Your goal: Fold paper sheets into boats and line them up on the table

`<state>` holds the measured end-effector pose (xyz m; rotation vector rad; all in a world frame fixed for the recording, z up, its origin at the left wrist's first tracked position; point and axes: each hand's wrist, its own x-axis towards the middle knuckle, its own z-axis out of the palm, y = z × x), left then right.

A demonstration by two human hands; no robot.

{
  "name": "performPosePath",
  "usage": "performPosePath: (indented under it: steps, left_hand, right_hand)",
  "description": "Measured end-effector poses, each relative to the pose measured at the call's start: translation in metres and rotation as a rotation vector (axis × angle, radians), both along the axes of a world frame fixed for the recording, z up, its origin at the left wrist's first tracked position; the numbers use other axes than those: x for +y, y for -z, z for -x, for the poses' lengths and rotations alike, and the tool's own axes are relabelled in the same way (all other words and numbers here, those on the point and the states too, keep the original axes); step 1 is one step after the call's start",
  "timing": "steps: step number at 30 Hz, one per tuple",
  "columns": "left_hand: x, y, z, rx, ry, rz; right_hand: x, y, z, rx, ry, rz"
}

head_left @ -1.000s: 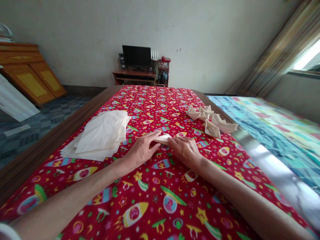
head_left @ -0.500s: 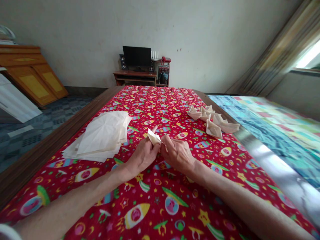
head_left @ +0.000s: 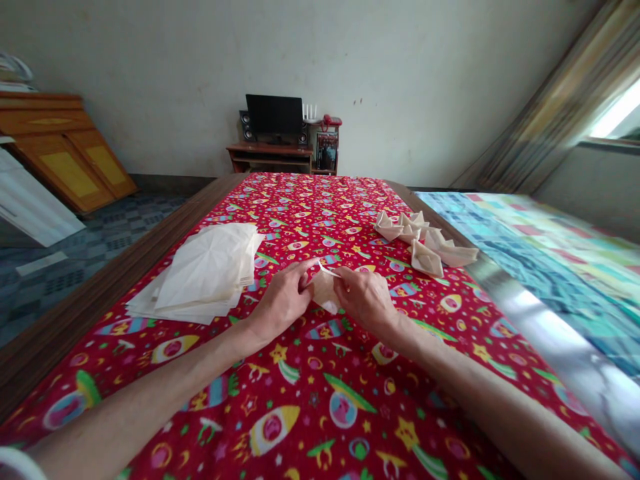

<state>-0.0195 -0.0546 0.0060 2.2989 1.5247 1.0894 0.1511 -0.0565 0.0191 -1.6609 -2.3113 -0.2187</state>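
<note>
Between my two hands is a small piece of folded cream paper (head_left: 326,293), its top edge bent over and its lower part hanging toward me. My left hand (head_left: 286,297) pinches its left side between thumb and fingers. On the right side, my right hand (head_left: 367,297) grips the paper with curled fingers. To the left lies a stack of creased cream paper sheets (head_left: 205,267) on the red patterned tablecloth (head_left: 310,413). Several folded paper boats (head_left: 427,257) sit in a group near the table's right edge.
A monitor (head_left: 274,115) with speakers stands on a small desk (head_left: 270,150) against the far wall. An orange wooden cabinet (head_left: 75,157) is at the left. Along the right side is a bed (head_left: 565,267) with a blue patterned cover.
The folded paper has been turned, so its broad face now shows between my hands, where before a pointed end stuck up. My right hand has shifted slightly right.
</note>
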Motion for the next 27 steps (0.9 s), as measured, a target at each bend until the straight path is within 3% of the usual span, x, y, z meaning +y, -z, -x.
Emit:
performPosePath:
  steps: [8,14,19,27]
  left_hand:
    - [0.0,0.013,0.009,0.146,0.146,-0.009]
    - [-0.009,0.006,0.009,0.467,0.183,-0.013]
    - [-0.008,-0.001,0.011,0.662,0.184,-0.036]
    - [0.006,0.0,0.015,0.773,0.244,-0.088]
  right_hand:
    - [-0.001,0.013,-0.01,0.051,-0.237,0.002]
    - [-0.001,0.018,-0.018,-0.099,-0.322,-0.027]
    - [-0.002,0.014,-0.021,-0.136,-0.352,-0.001]
    - [-0.001,0.016,-0.021,-0.104,-0.351,0.033]
